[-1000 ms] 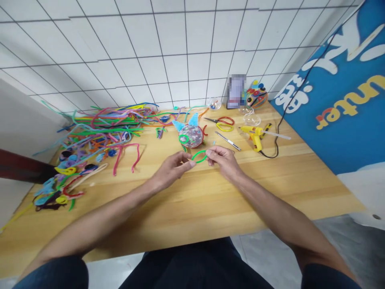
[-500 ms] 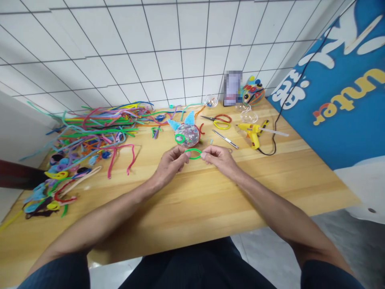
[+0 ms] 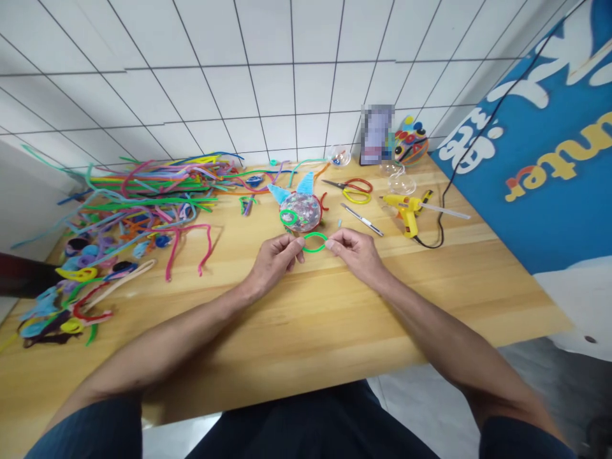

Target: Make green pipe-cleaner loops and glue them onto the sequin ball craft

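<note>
A green pipe cleaner [image 3: 315,250] bent into a loop is held between my two hands, just above the wooden table. My left hand [image 3: 277,256] pinches its left end between thumb and fingers. At the right end, my right hand [image 3: 354,252] grips it the same way. Just beyond them sits a round, silvery ball [image 3: 306,210] with two blue pointed ears [image 3: 306,183], a red edging and a green ring [image 3: 288,217] on its front. A short red pipe cleaner piece [image 3: 325,202] lies at the ball's right.
Many coloured pipe cleaners [image 3: 157,185] are heaped on the left. Scissors [image 3: 356,190], a craft knife [image 3: 362,219] and a corded yellow glue gun [image 3: 406,210] lie on the right. Behind them stand a phone [image 3: 375,135], a decorated ball [image 3: 411,141] and clear plastic domes [image 3: 401,183].
The loop between my hands has become wider and rounder, with my hands slightly farther apart. The whole view has shifted a little.
</note>
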`<state>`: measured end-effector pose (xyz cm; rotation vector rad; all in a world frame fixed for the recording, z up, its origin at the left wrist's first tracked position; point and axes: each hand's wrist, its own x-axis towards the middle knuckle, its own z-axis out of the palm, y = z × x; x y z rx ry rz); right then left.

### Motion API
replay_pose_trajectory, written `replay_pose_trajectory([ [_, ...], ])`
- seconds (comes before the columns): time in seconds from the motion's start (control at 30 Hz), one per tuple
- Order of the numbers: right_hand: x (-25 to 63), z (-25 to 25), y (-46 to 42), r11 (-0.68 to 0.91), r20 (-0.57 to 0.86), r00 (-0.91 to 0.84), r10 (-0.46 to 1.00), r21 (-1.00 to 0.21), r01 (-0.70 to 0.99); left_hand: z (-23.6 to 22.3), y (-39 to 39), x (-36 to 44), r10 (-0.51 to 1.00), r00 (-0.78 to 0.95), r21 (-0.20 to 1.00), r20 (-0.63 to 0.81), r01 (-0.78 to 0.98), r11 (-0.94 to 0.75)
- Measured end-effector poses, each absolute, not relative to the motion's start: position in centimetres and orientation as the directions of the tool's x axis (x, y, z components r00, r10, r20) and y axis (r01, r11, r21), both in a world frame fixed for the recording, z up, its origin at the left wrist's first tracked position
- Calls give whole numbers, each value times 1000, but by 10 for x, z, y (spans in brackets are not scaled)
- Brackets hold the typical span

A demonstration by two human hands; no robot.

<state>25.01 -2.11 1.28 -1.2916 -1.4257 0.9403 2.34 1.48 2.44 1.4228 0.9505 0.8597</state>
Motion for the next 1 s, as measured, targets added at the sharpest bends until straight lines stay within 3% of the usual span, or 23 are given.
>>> replay_pose_trajectory([
  [0.27,250,12,-22,157,161,-10,987,-947,279,14,25,17,897,436,996,-70,78,40],
  [0.5,249,12,-22,119,120,-13,993,-959,256,12,19,18,922,386,997,25,56,-50],
  [0.67,247,10,-22,76,74,-18,997,-978,192,12,16,18,917,391,976,80,157,-153],
  [1.0,252,6,-17,-2,-3,-10,1000,-992,129,2,17,19,929,362,990,73,89,-112],
])
